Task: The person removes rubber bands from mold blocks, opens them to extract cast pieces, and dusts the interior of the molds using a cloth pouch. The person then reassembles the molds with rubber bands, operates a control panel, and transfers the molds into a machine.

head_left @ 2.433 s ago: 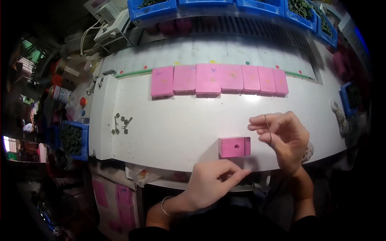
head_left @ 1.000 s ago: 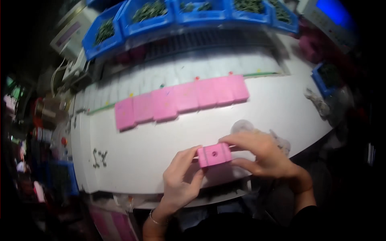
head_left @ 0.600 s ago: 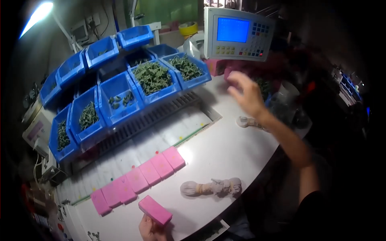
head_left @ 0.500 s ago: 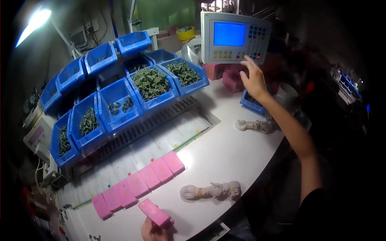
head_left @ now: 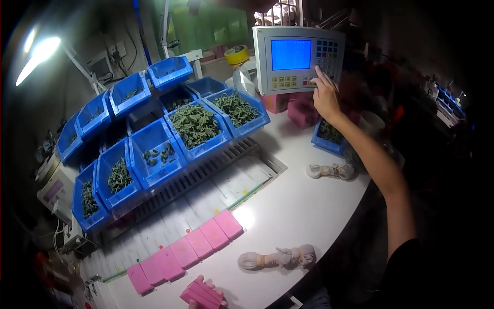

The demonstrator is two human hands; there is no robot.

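Note:
At the bottom, my left hand (head_left: pixel 212 294) is closed round a pink block (head_left: pixel 199 294), its fingertips showing along the edge. My right hand (head_left: pixel 326 97) is raised in front of the control panel (head_left: pixel 263 62), one finger stretched to the keypad beside the blue screen (head_left: pixel 291 54); nothing shows in its grip. Several pink blocks (head_left: pixel 198 243) lie in a slanting row on the white table (head_left: pixel 288 211), up and left of my left hand. A tied cloth bundle (head_left: pixel 278 259) rests right of that hand.
Blue bins (head_left: pixel 157 154) stand in tiers at the left, several holding green curled pieces (head_left: pixel 194 125). A second bundle (head_left: pixel 330 171) and a small blue bin (head_left: pixel 328 146) lie below my right arm. A lamp (head_left: pixel 46 53) shines at upper left.
My right hand has reached closer to the keypad, its finger now over the keys. My left hand has turned the pink block it holds. The whole view has shifted slightly.

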